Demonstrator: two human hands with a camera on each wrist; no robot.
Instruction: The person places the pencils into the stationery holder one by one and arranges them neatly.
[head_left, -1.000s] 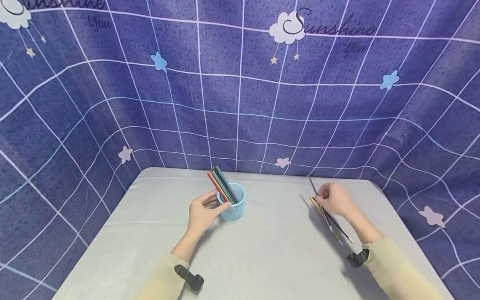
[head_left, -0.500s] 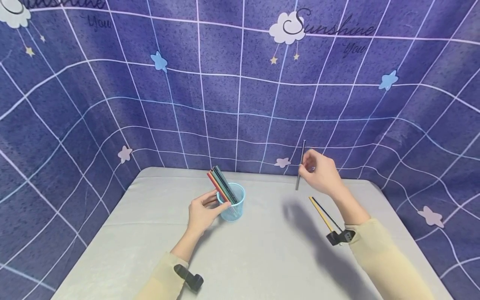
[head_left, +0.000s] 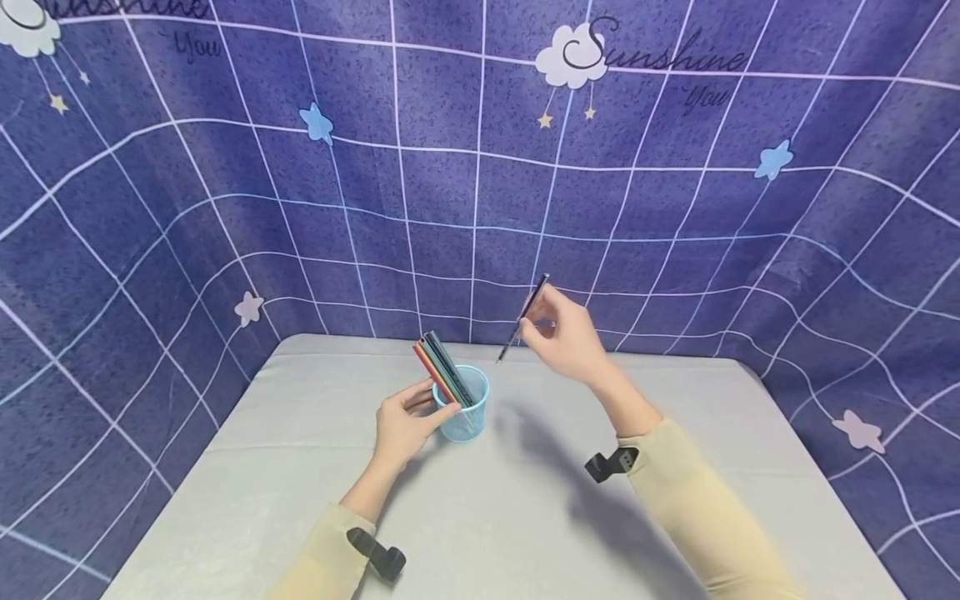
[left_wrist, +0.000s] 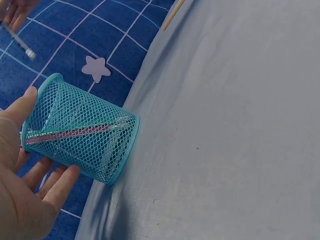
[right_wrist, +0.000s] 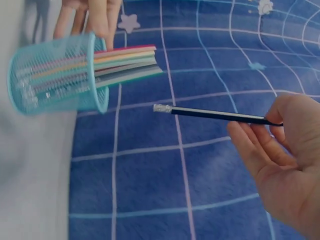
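Pencil [head_left: 522, 317]: we pinch it in our right hand [head_left: 566, 337], raised above the desk [head_left: 525, 517], near the cup [head_left: 462, 410].
Hidden: its upper end, behind our fingers.
Cup: our left hand [head_left: 402, 425] grips it.

Pale grey table [head_left: 525, 517], teal mesh cup [head_left: 467, 412] standing on it (pencils inside)

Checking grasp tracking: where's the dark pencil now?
Head view: the dark pencil is pinched in the right hand, above the table, right of the blue mesh cup.
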